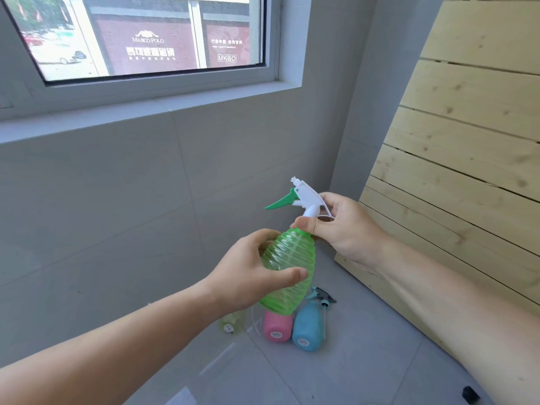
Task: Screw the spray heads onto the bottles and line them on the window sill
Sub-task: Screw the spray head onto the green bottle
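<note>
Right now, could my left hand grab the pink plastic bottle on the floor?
Probably not yet: the left hand is wrapped around the ribbed green plastic bottle, which hangs above the pink plastic bottle.

**Readable lettering: only outside the window**

Through the window (152,36), a dark red wall (152,51) carries pale lettering. On its left panel stands "MARCO POLO" under a small emblem, with larger Chinese characters below that are too blurred to read. On the right panel is a line of Chinese characters, also too small to make out, and lower down a boxed "MKBO". The pink bottle (278,327), the blue bottle (307,328) and the pale yellow bottle (230,323) each bear a small round sticker whose print is illegible.
</note>
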Demonstrator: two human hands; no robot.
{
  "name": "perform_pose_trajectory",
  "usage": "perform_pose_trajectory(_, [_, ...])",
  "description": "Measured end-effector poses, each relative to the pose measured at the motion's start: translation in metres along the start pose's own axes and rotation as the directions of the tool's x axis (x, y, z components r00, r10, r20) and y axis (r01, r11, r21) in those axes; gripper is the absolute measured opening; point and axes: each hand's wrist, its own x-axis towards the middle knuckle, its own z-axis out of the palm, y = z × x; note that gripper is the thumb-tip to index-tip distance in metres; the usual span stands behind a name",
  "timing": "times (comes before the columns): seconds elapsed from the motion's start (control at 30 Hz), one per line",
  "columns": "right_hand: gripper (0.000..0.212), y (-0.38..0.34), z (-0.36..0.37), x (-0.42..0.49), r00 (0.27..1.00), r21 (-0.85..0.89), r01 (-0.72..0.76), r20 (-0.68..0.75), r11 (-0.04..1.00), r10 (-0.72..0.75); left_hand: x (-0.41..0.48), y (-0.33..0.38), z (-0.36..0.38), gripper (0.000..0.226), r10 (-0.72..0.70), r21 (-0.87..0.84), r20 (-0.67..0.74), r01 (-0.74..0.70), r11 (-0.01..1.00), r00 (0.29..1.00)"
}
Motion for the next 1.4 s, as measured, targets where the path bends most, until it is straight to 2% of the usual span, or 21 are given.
perform_pose_trajectory(0.17, [0.020,0.002,0.004,0.004,0.999,-0.010,-0.015,-0.050,1.000,0.014,-0.001,0.000,0.004,0.048,0.022,0.072,-0.052,-0.018,0.997,0.998])
perform_pose_trajectory(0.27, [0.037,0.002,0.001,0.004,0.996,0.081,-0.072,-0.046,0.994,0.075,0.002,0.001,0.001,0.044,-0.037,-0.076,0.013,0.038,0.996,0.999])
perform_pose_trajectory(0.37, [0.048,0.004,-0.004,0.000,0.996,0.138,-0.090,-0.010,0.986,0.093,0.003,-0.002,-0.004,0.057,-0.101,-0.211,0.143,0.130,0.969,0.985])
perform_pose_trajectory(0.47, [0.038,0.004,-0.005,-0.004,0.996,0.184,-0.084,0.045,0.979,0.077,0.003,-0.006,-0.006,0.044,-0.125,-0.269,0.250,0.194,0.943,0.960])
perform_pose_trajectory(0.53, [0.028,0.005,-0.005,-0.004,0.994,0.241,-0.080,0.095,0.967,0.059,0.004,-0.008,-0.008,0.039,-0.120,-0.286,0.265,0.197,0.938,0.957])
perform_pose_trajectory(0.7, [0.007,0.006,-0.002,0.003,0.995,0.201,-0.079,0.074,0.976,0.065,0.007,-0.009,-0.008,0.042,-0.102,-0.290,0.220,0.165,0.943,0.970])
perform_pose_trajectory(0.93, [0.005,0.008,0.010,0.010,0.997,0.197,-0.073,0.016,0.978,0.071,0.012,-0.016,-0.010,0.047,-0.116,-0.201,0.082,0.130,0.971,0.990])
perform_pose_trajectory(0.97, [0.007,0.010,0.012,0.010,0.997,0.230,-0.082,0.012,0.970,0.082,0.013,-0.016,-0.011,0.050,-0.112,-0.186,0.069,0.123,0.975,0.991])
perform_pose_trajectory(1.07, [0.048,0.016,0.015,0.013,0.993,0.287,-0.122,0.030,0.950,0.118,0.017,-0.016,-0.015,0.061,-0.100,-0.253,0.051,0.110,0.961,0.994])
perform_pose_trajectory(1.1, [0.055,0.016,0.017,0.013,0.990,0.258,-0.140,0.041,0.956,0.134,0.018,-0.015,-0.018,0.064,-0.097,-0.292,0.043,0.105,0.951,0.994])
perform_pose_trajectory(1.23, [0.030,0.013,0.032,0.010,0.992,0.042,-0.083,0.101,0.996,0.078,0.026,-0.015,-0.031,0.067,-0.095,-0.408,-0.010,0.083,0.909,0.995])
perform_pose_trajectory(1.4, [0.036,-0.003,0.041,0.030,0.987,0.047,0.032,0.156,0.998,-0.039,0.044,-0.012,-0.053,0.043,-0.110,-0.504,-0.003,0.093,0.859,0.994])
